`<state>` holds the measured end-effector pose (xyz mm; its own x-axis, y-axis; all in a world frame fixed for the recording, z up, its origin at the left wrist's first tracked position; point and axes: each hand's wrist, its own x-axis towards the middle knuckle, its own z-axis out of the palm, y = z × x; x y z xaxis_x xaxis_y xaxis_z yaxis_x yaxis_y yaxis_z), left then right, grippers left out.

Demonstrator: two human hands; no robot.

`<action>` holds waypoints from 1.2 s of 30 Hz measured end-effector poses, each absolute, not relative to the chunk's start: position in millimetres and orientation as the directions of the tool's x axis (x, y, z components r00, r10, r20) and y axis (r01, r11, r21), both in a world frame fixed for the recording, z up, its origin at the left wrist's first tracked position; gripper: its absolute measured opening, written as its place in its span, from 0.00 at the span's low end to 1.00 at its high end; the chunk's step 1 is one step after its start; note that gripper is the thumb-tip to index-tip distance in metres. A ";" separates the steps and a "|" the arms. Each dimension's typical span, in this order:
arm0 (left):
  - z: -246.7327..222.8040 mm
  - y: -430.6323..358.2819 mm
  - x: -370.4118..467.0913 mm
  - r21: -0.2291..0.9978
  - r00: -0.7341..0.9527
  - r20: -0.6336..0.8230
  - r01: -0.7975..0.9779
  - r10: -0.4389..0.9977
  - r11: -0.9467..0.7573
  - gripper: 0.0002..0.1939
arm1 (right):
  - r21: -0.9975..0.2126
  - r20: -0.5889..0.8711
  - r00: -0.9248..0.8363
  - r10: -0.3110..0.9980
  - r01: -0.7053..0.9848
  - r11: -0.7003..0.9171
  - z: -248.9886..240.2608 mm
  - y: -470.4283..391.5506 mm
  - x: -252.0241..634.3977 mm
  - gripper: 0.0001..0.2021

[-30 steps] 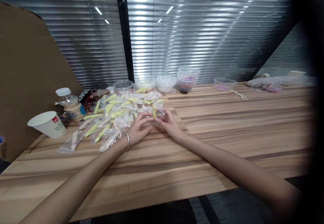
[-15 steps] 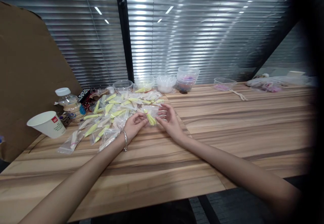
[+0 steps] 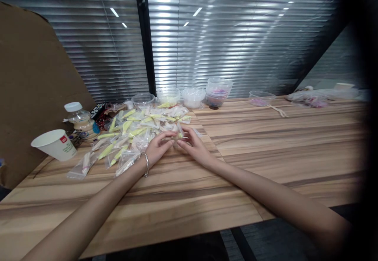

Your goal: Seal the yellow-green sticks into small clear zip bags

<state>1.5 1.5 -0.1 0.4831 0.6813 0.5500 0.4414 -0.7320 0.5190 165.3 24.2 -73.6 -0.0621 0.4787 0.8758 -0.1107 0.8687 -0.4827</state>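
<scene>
My left hand (image 3: 159, 146) and my right hand (image 3: 195, 146) meet just above the table, fingertips nearly touching. Between them is a small clear plastic bag (image 3: 180, 130) with a bit of yellow showing; the fingers hide most of it. Both hands have their fingers bent and closed around this bag. Whether the yellow bundle lies fully inside it, I cannot tell. Left of and behind my hands spreads a pile of small clear bags (image 3: 137, 131) holding yellow and whitish bundles. A silver bracelet (image 3: 146, 164) circles my left wrist.
A paper cup (image 3: 53, 145) and a capped bottle (image 3: 82, 125) stand at left beside a cardboard panel (image 3: 35, 76). Clear tubs (image 3: 168, 95) and stacked containers (image 3: 217, 93) line the back by the blinds. Farther right lie a shallow tub (image 3: 262, 97) and pale strands (image 3: 278, 111).
My right hand has moved left, closing in on my left hand. The yellow bundle, plainly visible before at my left fingertips, is now mostly covered by fingers and the clear bag.
</scene>
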 end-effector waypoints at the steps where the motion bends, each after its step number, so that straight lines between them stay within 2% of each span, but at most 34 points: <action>1: -0.6 2.6 0.9 0.486 0.503 0.556 0.449 0.662 -0.750 0.17 | -0.490 0.872 -0.058 0.486 -0.124 0.863 -73.8 25.8 165.5 0.22; 4: -3.7 8.5 -1.3 0.487 0.461 0.607 0.428 0.648 -0.761 0.18 | -0.488 0.870 -0.032 0.491 -0.182 0.853 -73.4 29.1 166.6 0.20; 7: -6.4 13.3 -2.4 0.599 0.313 0.634 0.379 0.707 -0.705 0.25 | -0.518 0.847 -0.047 0.529 -0.291 0.804 -72.8 29.4 167.6 0.20; 9: -6.8 14.1 -2.2 0.673 0.300 0.568 0.366 0.767 -0.642 0.27 | -0.542 0.829 -0.063 0.556 -0.339 0.769 -72.4 28.3 168.0 0.20; 13: -5.8 11.8 -1.2 0.765 0.401 0.357 0.393 0.844 -0.511 0.24 | -0.528 0.832 -0.053 0.552 -0.382 0.759 -71.3 26.4 167.4 0.21; 17: -5.5 10.7 -1.5 0.770 0.405 0.366 0.374 0.838 -0.517 0.24 | -0.502 0.835 -0.020 0.551 -0.439 0.745 -70.5 28.9 165.6 0.21; 24: -6.8 13.3 -2.2 0.797 0.380 0.384 0.324 0.842 -0.510 0.25 | -0.559 0.795 -0.097 0.599 -0.500 0.662 -70.7 38.0 163.8 0.19; 28: -8.4 16.0 -2.6 0.795 0.374 0.363 0.354 0.854 -0.493 0.26 | -0.539 0.794 -0.043 0.607 -0.512 0.669 -68.7 35.8 165.6 0.19; 33: -9.4 16.4 -2.9 0.777 0.365 0.352 0.400 0.862 -0.487 0.26 | -0.539 0.725 0.141 0.674 -0.492 0.683 -68.7 37.5 170.2 0.13; 36: -8.6 15.2 -2.2 0.790 0.330 0.373 0.378 0.867 -0.483 0.26 | -0.554 0.682 0.137 0.718 -0.544 0.631 -70.8 42.0 172.9 0.12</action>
<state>-2.2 15.2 -8.6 0.3298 0.8672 0.3730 0.3780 -0.4834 0.7896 172.9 42.0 -70.8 0.1375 0.7181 0.6822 -0.5435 0.6305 -0.5541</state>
